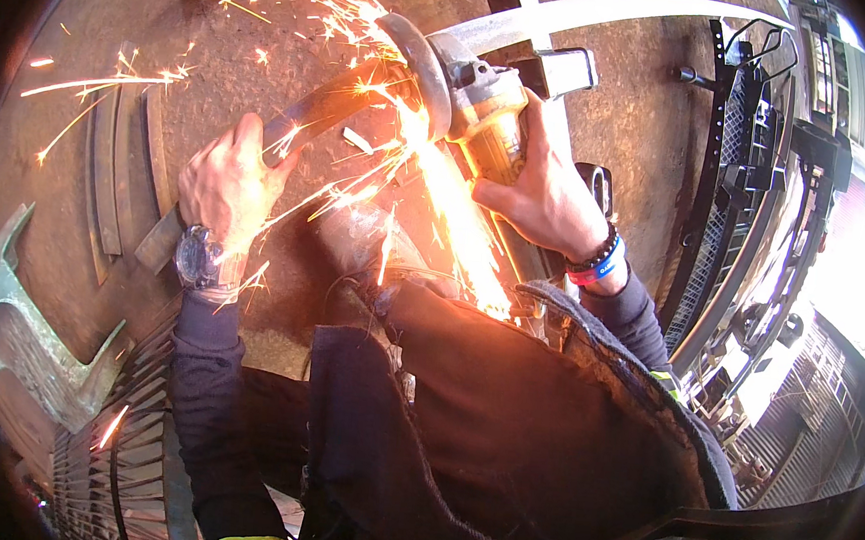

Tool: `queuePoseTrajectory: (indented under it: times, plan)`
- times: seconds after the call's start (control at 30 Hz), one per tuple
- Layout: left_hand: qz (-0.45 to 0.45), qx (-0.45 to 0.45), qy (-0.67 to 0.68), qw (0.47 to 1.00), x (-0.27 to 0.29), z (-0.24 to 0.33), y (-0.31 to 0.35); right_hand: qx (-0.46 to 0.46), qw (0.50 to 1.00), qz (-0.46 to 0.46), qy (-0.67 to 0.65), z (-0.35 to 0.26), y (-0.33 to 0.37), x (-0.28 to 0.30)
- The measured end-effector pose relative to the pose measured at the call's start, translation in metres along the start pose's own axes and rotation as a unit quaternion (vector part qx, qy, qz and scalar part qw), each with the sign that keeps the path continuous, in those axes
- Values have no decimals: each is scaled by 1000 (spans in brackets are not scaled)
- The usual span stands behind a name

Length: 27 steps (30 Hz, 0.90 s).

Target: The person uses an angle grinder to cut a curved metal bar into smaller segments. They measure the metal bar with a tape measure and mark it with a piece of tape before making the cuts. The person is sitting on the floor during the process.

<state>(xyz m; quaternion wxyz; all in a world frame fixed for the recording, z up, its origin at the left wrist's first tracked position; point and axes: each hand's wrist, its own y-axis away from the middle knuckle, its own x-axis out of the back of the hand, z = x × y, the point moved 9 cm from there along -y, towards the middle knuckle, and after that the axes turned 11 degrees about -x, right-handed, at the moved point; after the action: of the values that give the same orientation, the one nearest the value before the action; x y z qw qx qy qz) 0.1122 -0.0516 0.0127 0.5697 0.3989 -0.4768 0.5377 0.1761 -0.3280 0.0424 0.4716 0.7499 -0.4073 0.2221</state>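
My right hand (548, 193) is wrapped round the yellow body of an angle grinder (492, 139), left of a metal upright. Sparks stream from the grinder's disc side down toward my lap and fan out to the upper left. The round metal guard or disc (418, 73) meets the end of a flat steel bar (328, 112); glare hides the exact contact. My left hand (228, 180) is closed over this bar, whose lower end shows past my wrist. A dark work apron (524, 397) covers my lap, and a worn boot (355, 234) is below the sparks.
Loose metal strips (108, 172) lie on the brown floor at left. Nearer stands a greenish angular metal piece (42, 328) beside a grated rack (130, 430). Black metal frames (725, 180) line the right side. A pale curved bar (621, 15) spans the top.
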Motion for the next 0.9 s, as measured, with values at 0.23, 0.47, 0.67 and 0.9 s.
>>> queuePoseTrajectory:
  times: [0.23,0.47,0.67,0.9]
  plan:
    - [-19,19,-3,1000,-8,-5,2,-9,1000,-8,-8,6,-1,-5]
    - [12,2,17,1000,-3,-4,4,-4,1000,3,-12,5,-1,-5]
    - [-14,19,-6,1000,-1,-4,2,-7,1000,-1,-26,5,-2,-6]
    - [-31,32,8,999,-4,-4,1,-10,999,-1,-34,-2,-2,-1]
